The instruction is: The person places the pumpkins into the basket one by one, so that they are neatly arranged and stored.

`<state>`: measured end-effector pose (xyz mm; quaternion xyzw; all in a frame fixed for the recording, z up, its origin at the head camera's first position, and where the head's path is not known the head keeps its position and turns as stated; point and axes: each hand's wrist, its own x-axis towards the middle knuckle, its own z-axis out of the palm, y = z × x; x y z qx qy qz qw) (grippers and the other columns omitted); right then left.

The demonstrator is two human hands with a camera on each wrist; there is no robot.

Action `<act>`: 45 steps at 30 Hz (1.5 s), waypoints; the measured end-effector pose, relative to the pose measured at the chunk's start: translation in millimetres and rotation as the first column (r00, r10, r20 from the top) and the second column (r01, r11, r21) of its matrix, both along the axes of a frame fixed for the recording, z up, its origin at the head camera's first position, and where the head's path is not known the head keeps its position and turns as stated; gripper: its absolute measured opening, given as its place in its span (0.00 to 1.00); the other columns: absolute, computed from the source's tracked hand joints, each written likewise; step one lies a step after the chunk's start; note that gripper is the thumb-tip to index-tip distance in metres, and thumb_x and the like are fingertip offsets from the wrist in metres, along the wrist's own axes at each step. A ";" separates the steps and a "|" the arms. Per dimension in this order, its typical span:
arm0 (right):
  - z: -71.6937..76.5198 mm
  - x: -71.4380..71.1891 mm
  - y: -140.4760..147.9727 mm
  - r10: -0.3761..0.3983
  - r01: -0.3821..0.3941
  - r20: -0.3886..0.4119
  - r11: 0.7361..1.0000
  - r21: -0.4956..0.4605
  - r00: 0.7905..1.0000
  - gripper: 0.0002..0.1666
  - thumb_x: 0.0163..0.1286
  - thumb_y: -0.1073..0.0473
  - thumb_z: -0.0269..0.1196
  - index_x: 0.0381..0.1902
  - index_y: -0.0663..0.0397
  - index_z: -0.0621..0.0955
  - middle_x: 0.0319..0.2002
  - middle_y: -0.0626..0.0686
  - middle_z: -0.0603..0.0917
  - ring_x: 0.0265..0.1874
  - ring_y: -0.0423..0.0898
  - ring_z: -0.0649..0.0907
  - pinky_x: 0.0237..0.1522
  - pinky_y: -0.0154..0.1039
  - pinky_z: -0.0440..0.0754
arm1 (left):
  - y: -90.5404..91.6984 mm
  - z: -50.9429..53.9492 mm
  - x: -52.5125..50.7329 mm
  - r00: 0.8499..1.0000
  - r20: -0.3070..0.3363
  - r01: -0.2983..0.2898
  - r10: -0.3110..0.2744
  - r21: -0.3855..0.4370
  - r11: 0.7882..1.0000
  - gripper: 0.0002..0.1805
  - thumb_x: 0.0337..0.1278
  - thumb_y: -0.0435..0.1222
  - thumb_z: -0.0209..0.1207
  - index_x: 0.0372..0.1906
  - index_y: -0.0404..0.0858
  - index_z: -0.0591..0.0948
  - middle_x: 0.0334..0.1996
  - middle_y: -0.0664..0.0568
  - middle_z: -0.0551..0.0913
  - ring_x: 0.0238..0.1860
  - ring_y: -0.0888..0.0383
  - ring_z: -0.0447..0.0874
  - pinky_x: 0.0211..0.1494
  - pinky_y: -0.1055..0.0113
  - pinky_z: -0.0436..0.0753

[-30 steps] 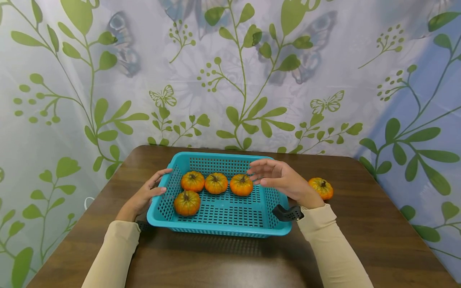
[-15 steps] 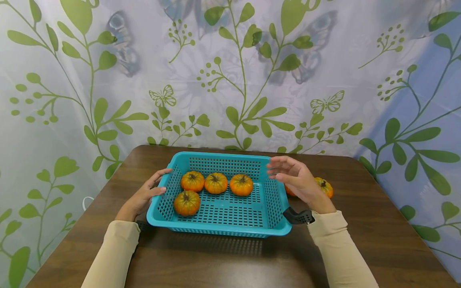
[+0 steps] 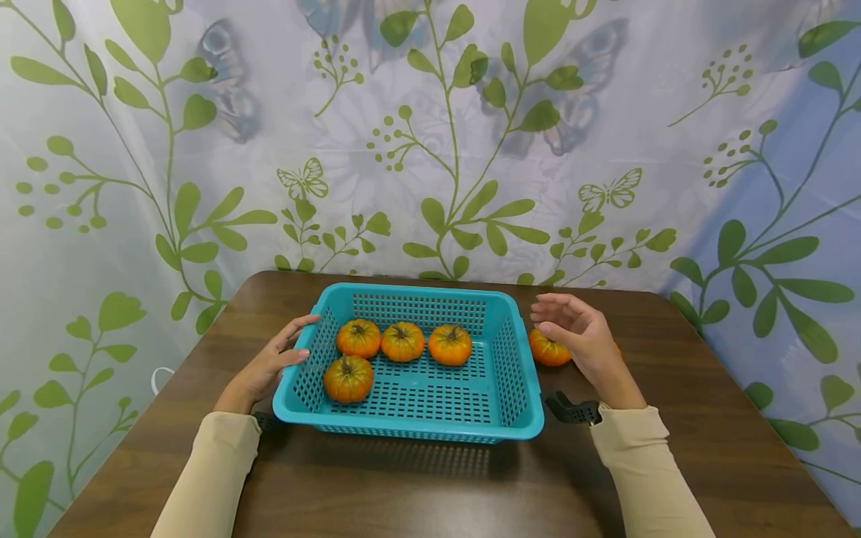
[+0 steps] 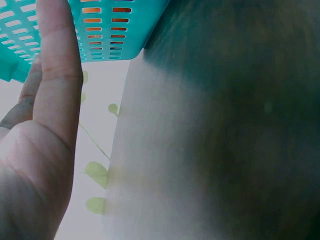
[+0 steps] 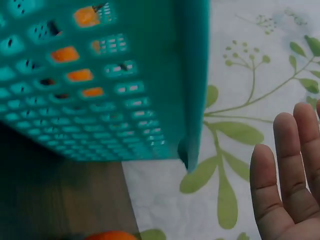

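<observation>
A turquoise plastic basket (image 3: 410, 427) with slotted walls stands on the table and holds several small orange pumpkins (image 3: 359, 338). My left hand (image 3: 269, 366) rests on its left rim, fingers fairly straight; the left wrist view shows a straight digit (image 4: 57, 75) against the basket. Right of the basket, my right hand (image 3: 581, 340) hovers with loosely bent fingers and nothing in them. Partly hidden by that hand, an orange pumpkin (image 3: 546, 351) lies on the table close to the basket. Behind the hand, only a sliver of another pumpkin shows.
The dark wooden table (image 3: 403, 497) reaches back to a patterned curtain (image 3: 430, 149) with green leaves and butterflies. A white cable loop (image 3: 158, 379) hangs by the table's left edge. Each wrist wears a black strap mount (image 3: 572, 409).
My right hand has moved right, from over the basket to beside it. The pumpkin close outside the basket's right wall has come into view. Left hand and basket have stayed put.
</observation>
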<state>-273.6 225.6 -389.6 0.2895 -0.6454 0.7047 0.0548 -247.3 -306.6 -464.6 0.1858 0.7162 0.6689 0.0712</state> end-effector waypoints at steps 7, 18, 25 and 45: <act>-9.9 3.6 8.4 -0.192 0.192 0.005 0.980 0.048 0.981 0.23 0.72 0.78 0.65 0.56 0.49 0.88 0.48 0.45 0.91 0.49 0.41 0.88 0.51 0.31 0.86 | -0.1 -0.7 0.8 1.000 0.002 0.006 -0.006 0.014 1.000 0.29 0.80 0.37 0.54 0.76 0.65 0.70 0.79 0.23 0.51 0.61 0.51 0.77 0.57 0.57 0.87; -23.8 -1.2 24.7 -0.448 0.448 0.029 0.894 -0.006 0.894 0.15 0.71 0.75 0.70 0.54 0.62 0.87 0.45 0.44 0.91 0.43 0.38 0.88 0.46 0.27 0.86 | 0.0 -2.1 -0.8 1.000 -0.004 0.013 -0.013 0.018 1.000 0.28 0.80 0.36 0.53 0.75 0.66 0.70 0.79 0.23 0.51 0.61 0.53 0.78 0.57 0.58 0.87; -31.0 -7.1 34.1 -0.561 0.558 -0.002 0.823 -0.109 0.827 0.16 0.67 0.79 0.71 0.51 0.71 0.87 0.41 0.46 0.91 0.40 0.40 0.89 0.46 0.26 0.85 | 0.0 -2.1 -0.6 1.000 -0.016 0.019 -0.018 0.027 0.999 0.29 0.80 0.35 0.53 0.75 0.67 0.71 0.79 0.22 0.51 0.61 0.56 0.79 0.57 0.59 0.87; -63.4 -19.5 68.7 -0.777 0.772 0.021 0.628 0.099 0.630 0.27 0.68 0.70 0.75 0.64 0.68 0.82 0.48 0.31 0.82 0.53 0.34 0.79 0.58 0.27 0.75 | -0.2 -2.7 -1.8 1.000 -0.006 0.023 -0.023 0.036 0.999 0.29 0.80 0.36 0.53 0.75 0.67 0.71 0.78 0.22 0.51 0.60 0.56 0.80 0.55 0.57 0.88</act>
